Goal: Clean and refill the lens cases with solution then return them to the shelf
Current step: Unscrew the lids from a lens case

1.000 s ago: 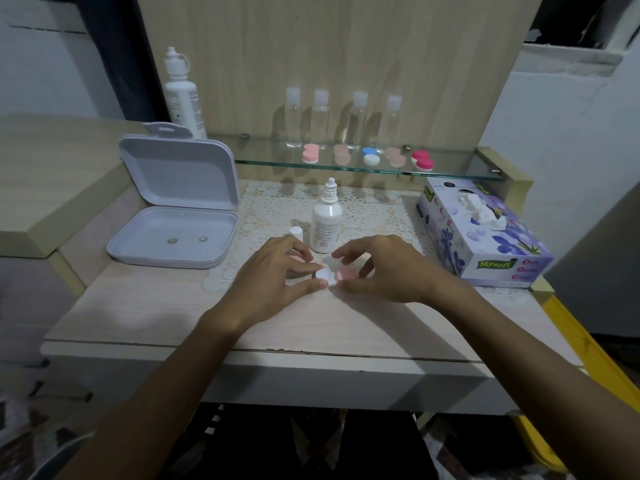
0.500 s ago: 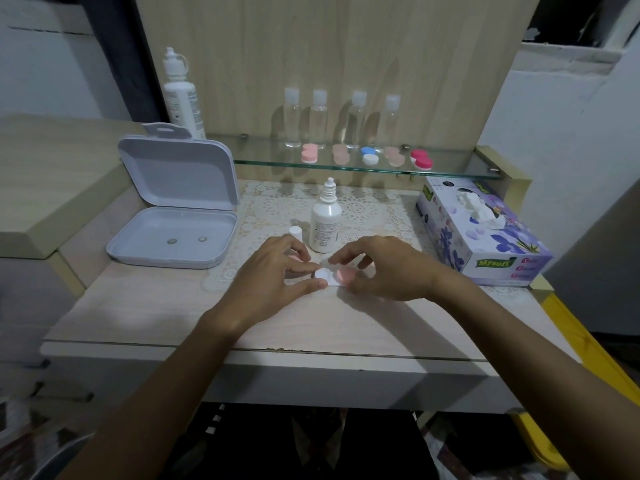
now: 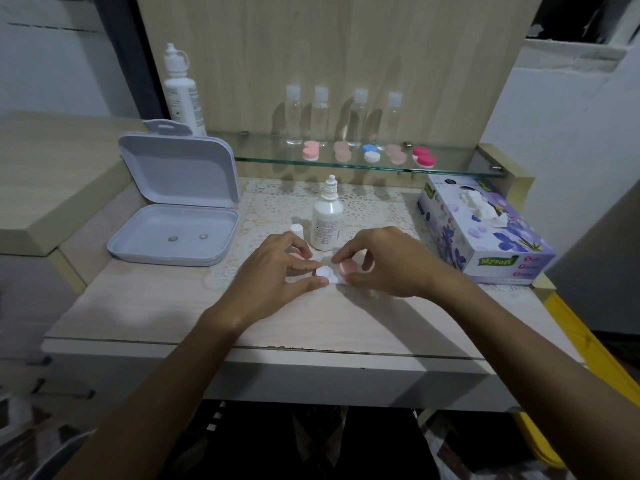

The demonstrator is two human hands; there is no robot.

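Both hands have barely shifted since a moment ago, meeting near the table's (image 3: 145, 306) middle. The left hand (image 3: 273, 275) pinches the white lens case (image 3: 327, 273), which rests on the table, while the right hand (image 3: 391, 261) pinches its pink cap (image 3: 347, 267).

Both forearms are extended forward and angled inward, so that the hands are brought nearly together. The left hand (image 3: 277, 271) is held palm-down, wrist low, with thumb and forefinger curled into a pinch. The right hand (image 3: 388, 263) is arched, knuckles raised, its fingertips (image 3: 337, 258) bent down into a grip opposite the left.
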